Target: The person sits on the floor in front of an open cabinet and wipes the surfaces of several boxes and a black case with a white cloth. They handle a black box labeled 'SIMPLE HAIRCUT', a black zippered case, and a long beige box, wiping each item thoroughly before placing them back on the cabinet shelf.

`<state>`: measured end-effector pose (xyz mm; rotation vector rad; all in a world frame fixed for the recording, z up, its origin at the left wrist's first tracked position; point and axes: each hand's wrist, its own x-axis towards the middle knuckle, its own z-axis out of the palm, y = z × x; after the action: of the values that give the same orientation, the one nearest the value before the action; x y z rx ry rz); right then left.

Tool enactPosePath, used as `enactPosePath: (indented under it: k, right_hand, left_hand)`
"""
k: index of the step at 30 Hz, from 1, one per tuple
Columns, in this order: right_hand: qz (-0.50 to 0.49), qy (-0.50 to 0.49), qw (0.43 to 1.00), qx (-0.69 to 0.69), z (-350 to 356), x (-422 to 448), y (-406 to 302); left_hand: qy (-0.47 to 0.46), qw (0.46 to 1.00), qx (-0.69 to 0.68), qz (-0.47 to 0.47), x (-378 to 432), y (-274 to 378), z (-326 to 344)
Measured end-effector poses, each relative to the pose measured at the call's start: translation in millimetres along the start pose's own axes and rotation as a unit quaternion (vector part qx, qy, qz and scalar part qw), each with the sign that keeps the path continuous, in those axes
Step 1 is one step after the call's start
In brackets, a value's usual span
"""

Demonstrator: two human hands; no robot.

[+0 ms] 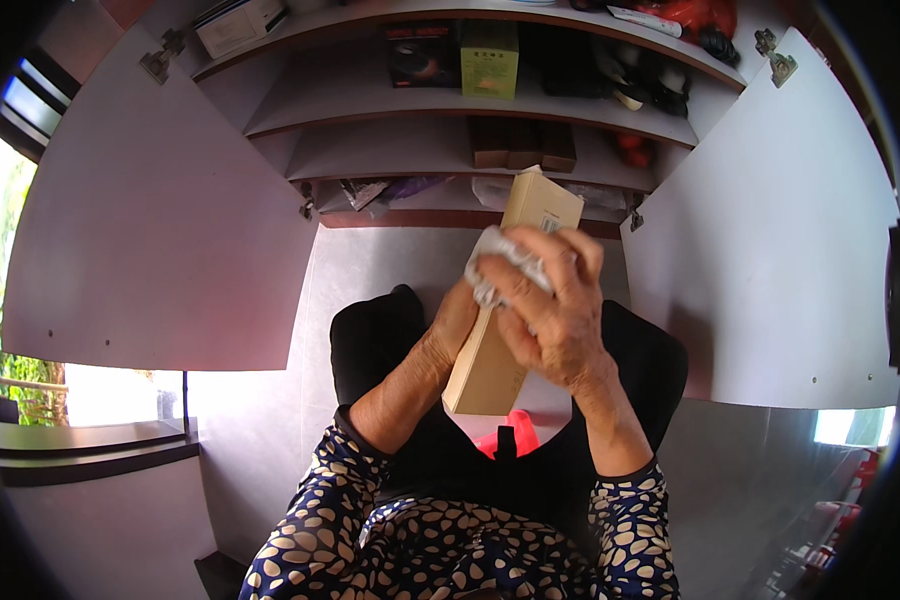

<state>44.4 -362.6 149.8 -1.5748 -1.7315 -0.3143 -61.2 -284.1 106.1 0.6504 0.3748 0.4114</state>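
Note:
A long cream cardboard box (487, 360) is held tilted above my lap, its far end pointing at the cabinet shelves. My left hand (457, 315) grips it from the left side; most of those fingers are hidden behind the box and the cloth. Over the box's upper face, my right hand (551, 300) presses a crumpled white cloth or tissue (491, 262), its fingers bent around it. A printed barcode shows on the box just beyond my right fingers.
Two white cabinet doors, left (165, 225) and right (780, 240), stand wide open. A yellow-green box (489, 64), a dark box (420, 56) and brown boxes (521, 146) occupy the shelves. Plastic bags (390, 191) lie on the lowest shelf. Something red (521, 435) shows between my legs.

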Motion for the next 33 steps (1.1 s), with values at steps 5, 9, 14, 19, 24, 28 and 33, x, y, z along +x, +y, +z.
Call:
enactPosePath:
  k: [5,9,14,19,24,28,33]
  right_hand:
    - [-0.065,-0.040,0.996,0.055,9,-34,-32]
    - [-0.099,-0.002,0.993,0.058,15,-56,-54]
    - [-0.087,0.019,0.995,0.045,12,-71,-52]
    - [-0.091,0.015,0.995,0.027,5,-73,-46]
    - [-0.057,0.035,0.998,-0.003,-3,-64,-21]
    - [-0.009,0.077,0.996,-0.041,-20,-34,7]
    - [0.004,0.144,0.987,-0.073,-35,2,32]
  left_hand:
    - [-0.066,0.985,-0.148,-0.054,2,9,-6]
    - [-0.081,0.987,-0.135,-0.024,1,15,-8]
    - [-0.135,0.970,-0.199,-0.026,-1,14,-3]
    - [-0.142,0.970,-0.194,-0.021,-1,11,-4]
    - [-0.104,0.982,-0.159,-0.024,-2,12,6]
    - [-0.011,0.981,-0.187,-0.052,-6,15,19]
    - [-0.085,0.976,-0.180,-0.084,-8,13,12]
